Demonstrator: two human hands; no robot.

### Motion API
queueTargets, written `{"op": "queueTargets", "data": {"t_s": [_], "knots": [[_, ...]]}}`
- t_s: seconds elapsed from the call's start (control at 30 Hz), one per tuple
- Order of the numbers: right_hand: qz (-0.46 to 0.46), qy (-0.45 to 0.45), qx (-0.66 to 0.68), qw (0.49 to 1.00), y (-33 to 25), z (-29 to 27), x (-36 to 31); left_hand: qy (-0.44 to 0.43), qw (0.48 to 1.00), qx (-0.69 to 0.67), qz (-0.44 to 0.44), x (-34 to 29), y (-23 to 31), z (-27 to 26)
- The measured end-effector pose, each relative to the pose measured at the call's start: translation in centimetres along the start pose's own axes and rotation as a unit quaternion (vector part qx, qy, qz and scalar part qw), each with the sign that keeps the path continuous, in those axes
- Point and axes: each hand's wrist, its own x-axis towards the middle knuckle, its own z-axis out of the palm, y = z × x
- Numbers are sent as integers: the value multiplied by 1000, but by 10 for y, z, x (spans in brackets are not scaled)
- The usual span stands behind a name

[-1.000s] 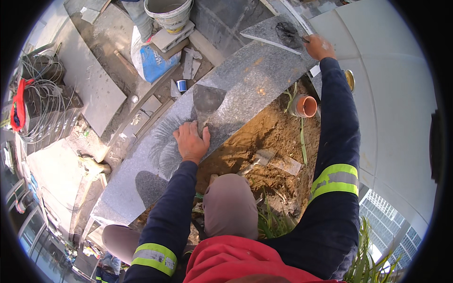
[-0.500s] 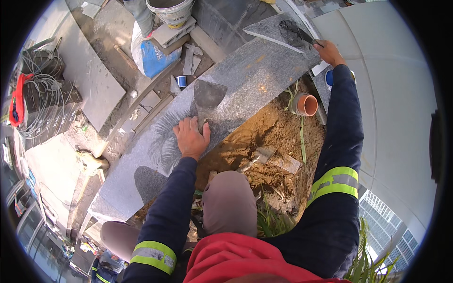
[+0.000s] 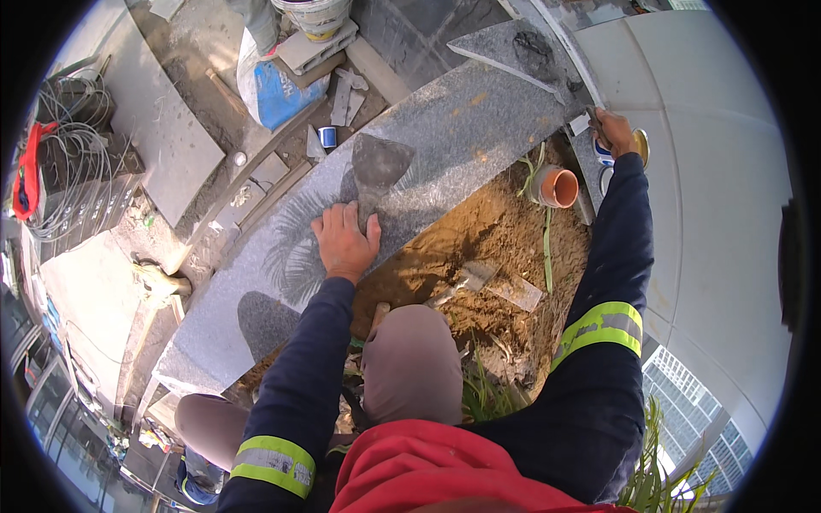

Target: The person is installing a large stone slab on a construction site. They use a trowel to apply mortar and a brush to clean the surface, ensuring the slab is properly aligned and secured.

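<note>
My left hand point(image 3: 347, 243) lies on a long grey stone slab point(image 3: 462, 120) with its fingers stretched out. A dark shadow falls on the slab just beyond the fingertips. At the slab's far right end, my right hand point(image 3: 612, 132) is closed around a dark-handled scraper point(image 3: 593, 121), its blade partly hidden. Opened cans point(image 3: 604, 156) stand just below that hand. A wedge-shaped grey stone piece point(image 3: 500, 53) lies on the slab's far end, with a smear of dark paste point(image 3: 534, 53) on it.
An orange pipe point(image 3: 560, 188) rises from the soil beside the slab, near a trowel point(image 3: 462, 284) and a flat offcut point(image 3: 518, 292). Beyond the slab are a small blue can point(image 3: 327, 137), a blue-white sack point(image 3: 286, 94) and a bucket point(image 3: 315, 17). A pale curved wall point(image 3: 710, 171) borders the right.
My right hand has moved with the scraper from the dark paste toward me, to beside the cans. My left hand stays flat on the slab.
</note>
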Motion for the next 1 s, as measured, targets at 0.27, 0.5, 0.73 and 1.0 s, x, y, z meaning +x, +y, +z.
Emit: {"op": "queueTargets", "data": {"t_s": [0.27,0.5,0.73,1.0], "knots": [[-7,-52,5,999,-4,9,-6,1,1000,-5,-5,1,0,-2],[-17,-75,-28,997,-15,22,-13,-9,1000,-9,-9,0,1,-2],[-42,-81,-60,994,-34,39,-13,-8,1000,2,-5,-1,1,-2],[-122,-125,-57,983,-41,66,-5,-5,1000,-2,1,1,1,1]]}}
